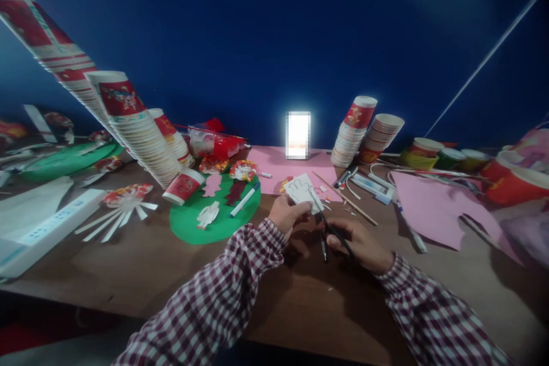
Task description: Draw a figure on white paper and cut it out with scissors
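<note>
My left hand (289,214) pinches the lower left part of a small piece of white paper (302,189) with an outline drawn on it. In my right hand (360,240) is a pair of dark-handled scissors (322,218), its blades at the right side of the paper. How far the blades are apart is hard to make out. Below the scissors lies a black pen (324,250) on the table. Left of my hands, a green paper circle (184,230) carries a white cutout (208,215), a pink cutout (211,186), a dark red cutout (235,193) and a marker (244,201).
Tall stacks of paper cups (128,120) lean at the left, and shorter cup stacks (354,131) stand at the back right. A white power strip (51,234) lies far left. Pink paper (446,211) and a wooden stick (355,209) lie to the right. A blue wall (240,40) rises behind.
</note>
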Demonstrator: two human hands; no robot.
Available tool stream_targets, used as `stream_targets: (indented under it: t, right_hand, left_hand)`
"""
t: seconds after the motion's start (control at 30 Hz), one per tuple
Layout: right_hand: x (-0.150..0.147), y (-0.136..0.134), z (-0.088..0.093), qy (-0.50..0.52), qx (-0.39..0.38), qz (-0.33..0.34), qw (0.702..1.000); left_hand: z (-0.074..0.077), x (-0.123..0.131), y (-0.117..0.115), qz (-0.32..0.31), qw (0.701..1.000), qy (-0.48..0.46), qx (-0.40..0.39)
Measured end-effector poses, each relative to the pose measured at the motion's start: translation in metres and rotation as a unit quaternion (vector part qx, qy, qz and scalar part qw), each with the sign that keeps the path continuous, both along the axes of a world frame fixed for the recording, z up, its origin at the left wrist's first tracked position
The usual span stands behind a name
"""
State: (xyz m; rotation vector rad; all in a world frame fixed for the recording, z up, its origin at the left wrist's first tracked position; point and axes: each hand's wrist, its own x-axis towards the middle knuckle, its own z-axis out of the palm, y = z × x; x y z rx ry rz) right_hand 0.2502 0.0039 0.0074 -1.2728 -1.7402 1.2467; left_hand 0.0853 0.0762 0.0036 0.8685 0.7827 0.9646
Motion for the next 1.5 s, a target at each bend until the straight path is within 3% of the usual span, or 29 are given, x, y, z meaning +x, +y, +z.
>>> stream_targets:
  t: [0.37, 1.0, 1.5]
  right_hand:
    - [-0.0022, -0.0014, 0.0026, 0.004, -0.027, -0.01, 1.0]
    - [-0.0044, -0.0006, 0.0048, -0.011, 0.01, -0.023, 1.0]
    - [-0.0068, -0.0014, 0.0051, -0.01, -0.009, -0.037, 0.999]
  left_hand:
    - [0.0016, -0.0005, -0.0021, 0.008, 1.0, 0.0, 0.014]
    - [-0.0007, 0.001, -0.0012, 0.008, 1.0, -0.006, 0.014]
    - [0.0032, 0.0023, -0.0033, 0.02, 1.0, 0.001, -0.02]
